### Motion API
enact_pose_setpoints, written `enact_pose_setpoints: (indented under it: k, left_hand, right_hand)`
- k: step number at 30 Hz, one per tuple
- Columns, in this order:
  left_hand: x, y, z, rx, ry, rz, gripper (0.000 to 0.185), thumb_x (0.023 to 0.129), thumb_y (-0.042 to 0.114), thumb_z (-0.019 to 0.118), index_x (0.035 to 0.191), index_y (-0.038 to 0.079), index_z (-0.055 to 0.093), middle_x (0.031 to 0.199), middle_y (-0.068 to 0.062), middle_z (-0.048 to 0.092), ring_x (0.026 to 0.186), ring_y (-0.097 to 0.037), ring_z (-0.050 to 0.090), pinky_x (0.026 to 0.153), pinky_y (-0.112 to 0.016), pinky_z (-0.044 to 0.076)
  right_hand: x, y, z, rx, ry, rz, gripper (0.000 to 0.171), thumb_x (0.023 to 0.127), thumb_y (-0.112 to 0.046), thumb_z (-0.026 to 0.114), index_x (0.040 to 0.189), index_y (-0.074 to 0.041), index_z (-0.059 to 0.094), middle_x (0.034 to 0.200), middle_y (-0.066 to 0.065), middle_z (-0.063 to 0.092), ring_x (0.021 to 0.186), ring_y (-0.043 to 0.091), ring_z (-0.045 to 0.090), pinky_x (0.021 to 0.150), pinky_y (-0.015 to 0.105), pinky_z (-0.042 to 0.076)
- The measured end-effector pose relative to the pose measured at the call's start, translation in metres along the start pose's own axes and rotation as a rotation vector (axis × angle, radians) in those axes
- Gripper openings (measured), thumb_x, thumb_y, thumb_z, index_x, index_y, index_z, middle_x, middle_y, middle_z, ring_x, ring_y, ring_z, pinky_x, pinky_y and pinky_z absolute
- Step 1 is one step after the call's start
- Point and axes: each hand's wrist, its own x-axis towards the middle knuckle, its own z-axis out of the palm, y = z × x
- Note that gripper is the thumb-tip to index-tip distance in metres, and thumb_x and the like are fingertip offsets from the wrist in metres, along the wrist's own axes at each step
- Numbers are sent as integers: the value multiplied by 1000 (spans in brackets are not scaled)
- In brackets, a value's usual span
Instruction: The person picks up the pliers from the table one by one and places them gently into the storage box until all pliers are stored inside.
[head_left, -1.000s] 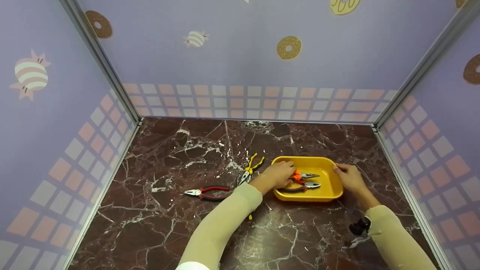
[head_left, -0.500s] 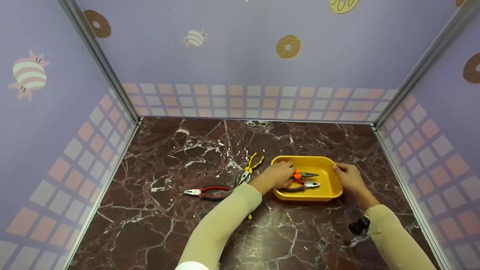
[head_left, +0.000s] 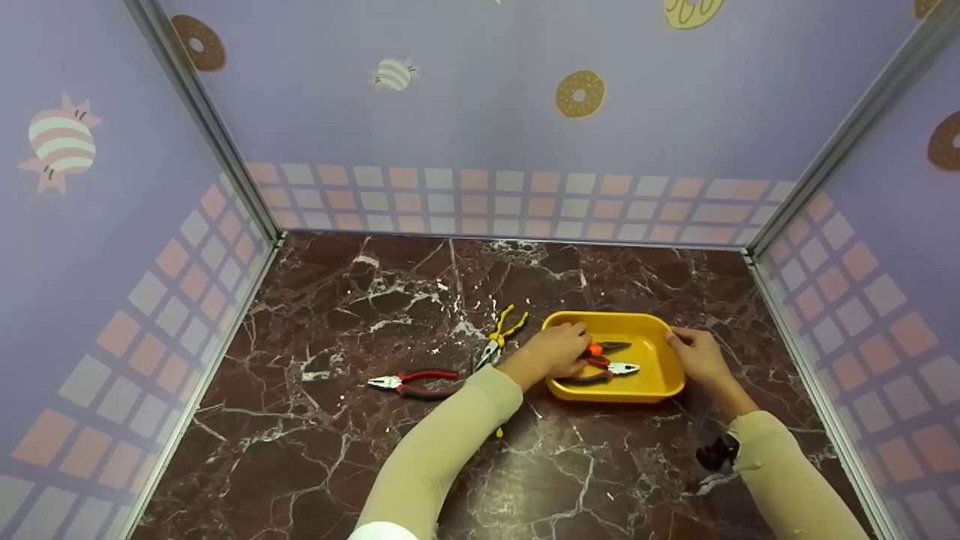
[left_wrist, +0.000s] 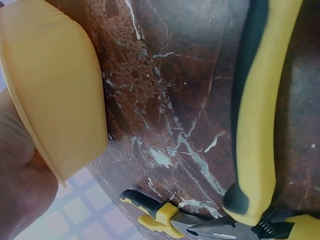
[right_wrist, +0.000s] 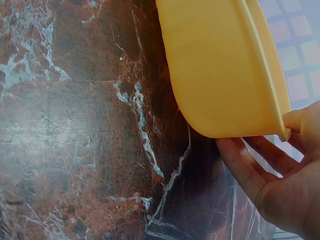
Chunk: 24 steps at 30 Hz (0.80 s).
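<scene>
A yellow tray (head_left: 660, 375) sits on the marble top right of centre and holds two pliers. My left hand (head_left: 556, 350) lies over the tray's left end with its fingers curled on the handles of the orange-handled pliers (head_left: 609, 347), whose grips are hidden under the hand. Dark-handled pliers (head_left: 609, 371) lie just in front of them. My right hand (head_left: 694, 354) grips the tray's right rim. In the right wrist view the thumb (right_wrist: 296, 120) is on the rim and the fingers (right_wrist: 250, 172) are against the tray's outer wall (right_wrist: 220, 70).
Yellow-handled pliers (head_left: 501, 337) lie on the marble just left of the tray, with their handle (left_wrist: 255, 125) close up in the left wrist view. Red-handled pliers (head_left: 411, 384) lie further left. Patterned walls enclose the table on three sides.
The orange-handled pliers have slid a little to the left inside the tray under my left hand. The tray and my right hand have barely moved.
</scene>
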Motion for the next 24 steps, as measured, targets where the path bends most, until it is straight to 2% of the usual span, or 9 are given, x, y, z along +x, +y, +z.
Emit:
enact_pose_setpoints:
  k: [6, 12, 15, 20, 24]
  left_hand:
    - [-1, -1, 0, 3, 15, -8, 47, 104, 46, 63, 139, 14, 64, 141, -7, 56, 121, -23, 61, 105, -34, 52]
    - [0, -3, -1, -63, 27, -18, 49, 104, 46, 64, 140, 13, 63, 140, -8, 55, 122, -23, 61, 105, -34, 52]
    - [1, -5, -1, -94, 24, -21, 50, 105, 47, 62, 142, 12, 61, 140, -9, 55, 122, -23, 61, 106, -35, 52]
    - [-2, -8, -3, -149, 36, -12, 49, 107, 45, 60, 141, 10, 62, 136, -8, 57, 121, -22, 60, 106, -35, 50]
    - [-6, -9, -6, -198, 71, 14, 47, 107, 42, 60, 140, 8, 63, 132, -7, 58, 118, -21, 61, 105, -35, 50]
  right_hand:
    - [0, 0, 0, 8, -4, 2, 47, 113, -17, 51, 147, 15, 51, 144, 36, 56, 128, 45, 60, 105, 50, 54]
    - [-1, 0, -1, 5, -1, -1, 48, 113, -19, 52, 146, 15, 52, 143, 37, 56, 126, 44, 61, 101, 44, 56]
    - [0, 0, -1, 14, -6, 1, 47, 113, -18, 51, 147, 15, 51, 143, 36, 56, 125, 43, 62, 98, 37, 57]
    - [-1, 0, 0, 13, 2, -6, 46, 112, -18, 52, 146, 14, 53, 140, 36, 59, 121, 41, 63, 85, 22, 54]
    - [-3, -1, 0, 10, 1, -8, 47, 113, -19, 52, 146, 15, 53, 140, 36, 59, 122, 42, 63, 88, 26, 56]
